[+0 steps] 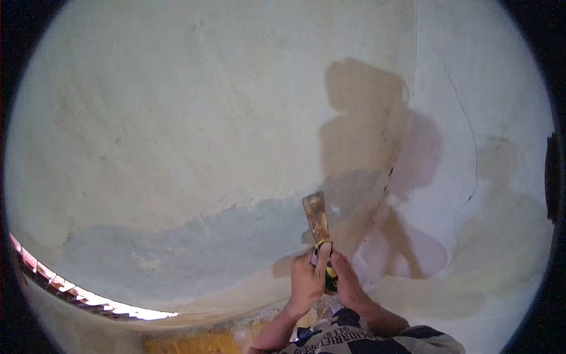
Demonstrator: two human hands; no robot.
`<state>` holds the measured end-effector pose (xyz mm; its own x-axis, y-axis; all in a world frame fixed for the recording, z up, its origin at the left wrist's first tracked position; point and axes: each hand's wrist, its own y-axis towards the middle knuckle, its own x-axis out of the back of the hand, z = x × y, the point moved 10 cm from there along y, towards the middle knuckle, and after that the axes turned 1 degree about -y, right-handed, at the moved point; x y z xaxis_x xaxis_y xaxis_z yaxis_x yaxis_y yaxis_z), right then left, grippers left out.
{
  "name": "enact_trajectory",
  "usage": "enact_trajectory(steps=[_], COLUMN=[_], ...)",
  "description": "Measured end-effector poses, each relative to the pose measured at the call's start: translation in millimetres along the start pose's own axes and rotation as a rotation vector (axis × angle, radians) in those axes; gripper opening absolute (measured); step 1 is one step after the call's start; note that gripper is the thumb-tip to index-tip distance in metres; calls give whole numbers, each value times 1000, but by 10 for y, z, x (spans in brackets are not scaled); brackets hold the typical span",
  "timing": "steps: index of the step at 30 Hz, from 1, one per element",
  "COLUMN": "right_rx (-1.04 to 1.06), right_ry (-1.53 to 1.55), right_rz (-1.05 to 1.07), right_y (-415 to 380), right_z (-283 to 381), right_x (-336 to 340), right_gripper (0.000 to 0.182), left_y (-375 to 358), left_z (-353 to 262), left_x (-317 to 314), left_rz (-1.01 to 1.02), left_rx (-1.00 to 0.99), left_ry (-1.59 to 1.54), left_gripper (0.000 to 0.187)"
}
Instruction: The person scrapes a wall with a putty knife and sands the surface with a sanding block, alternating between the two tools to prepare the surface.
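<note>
A scraper (316, 216) with a flat, stained metal blade and a dark handle with yellow parts points upward in front of the wall. My left hand (308, 277) is closed round the handle, with one finger stretched up along it near the blade. From the right side, my right hand (346, 281) is also closed on the handle. Behind the blade lies a grey patch (236, 236) on the pale wall (206, 118). Whether the blade touches the wall cannot be told.
Cracks (473, 147) run down the wall on the right, with a chipped line at the corner. Shadows fall across it. A bright slatted opening (118, 307) is at the lower left. Yellowish boards (194, 343) show at the bottom. A dark object (552, 177) stands at the right edge.
</note>
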<state>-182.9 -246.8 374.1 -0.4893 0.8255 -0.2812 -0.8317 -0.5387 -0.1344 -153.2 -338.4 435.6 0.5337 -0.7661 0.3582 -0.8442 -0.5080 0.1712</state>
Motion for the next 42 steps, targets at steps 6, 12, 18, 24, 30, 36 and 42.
enact_trajectory(steps=[6, 12, 18, 24, 30, 36, 42], right_rx=[154, -22, -280, -493, 2, 651, 528], right_ry=[-67, -167, -157, -125, -200, -684, -222], right_rz=[-74, -23, 199, 558, 405, 30, 176], right_y=[175, 164, -249, -512, -518, -1069, -1395], right_z=[395, -929, -1949, -2852, -1686, -689, -956], right_x=[49, 297, 124, -55, -616, -861, -857], right_gripper=[55, 55, 42, 49, 35, 34, 36], left_y=[323, -23, -698, -1154, -1116, -1341, -2058], left_z=[-497, 402, 1971, 922, 1295, 1861, 2043], left_x=[36, -187, -341, 338, 570, 1101, 752], left_rz=[54, 65, 201, 15, 51, -179, 116], left_rx=[-177, -102, 101, -57, 202, 320, 665], left_ry=[93, 144, 93, -161, -497, -540, -1261], left_gripper=[29, 30, 25, 48, 34, 32, 42])
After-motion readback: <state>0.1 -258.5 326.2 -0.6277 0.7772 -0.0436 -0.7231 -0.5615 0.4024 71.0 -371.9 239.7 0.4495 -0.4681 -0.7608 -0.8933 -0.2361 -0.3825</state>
